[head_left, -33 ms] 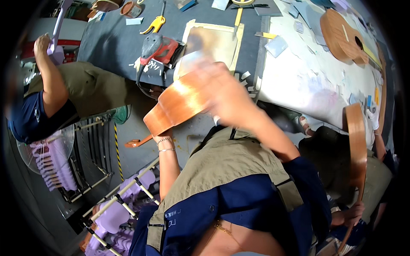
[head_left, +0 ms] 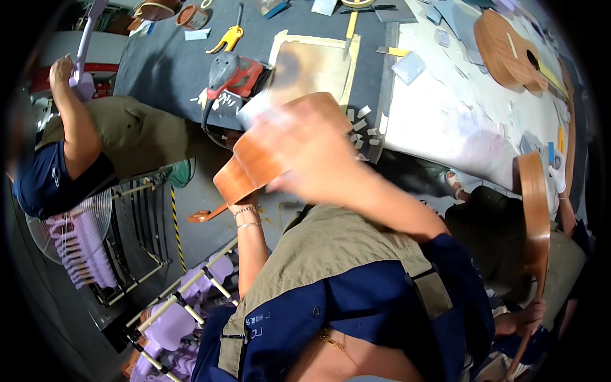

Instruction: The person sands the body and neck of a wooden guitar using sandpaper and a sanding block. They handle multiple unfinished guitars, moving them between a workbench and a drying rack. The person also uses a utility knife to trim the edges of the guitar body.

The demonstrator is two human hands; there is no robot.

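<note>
An orange-brown wooden ukulele [head_left: 245, 167] is held on its side above my lap, its headstock at lower left. My left hand [head_left: 242, 202] is closed on it near the neck joint, mostly hidden behind the body. My right hand [head_left: 312, 153], smeared by motion, lies over the upturned side with a pale, blurred pad [head_left: 254, 105] at its fingertips.
The bench [head_left: 153, 51] ahead holds a red-grey power sander [head_left: 238, 79], yellow tool [head_left: 229, 38], taped board [head_left: 299, 67], scraps and another ukulele [head_left: 503, 51]. Co-workers stand left [head_left: 83, 140] and right [head_left: 528, 318]. Racks with purple bodies [head_left: 165, 318] and a fan [head_left: 51, 235] are lower left.
My right hand and the pale pad have slid left along the ukulele's side, uncovering its right end. The ukulele and my left hand have barely moved.
</note>
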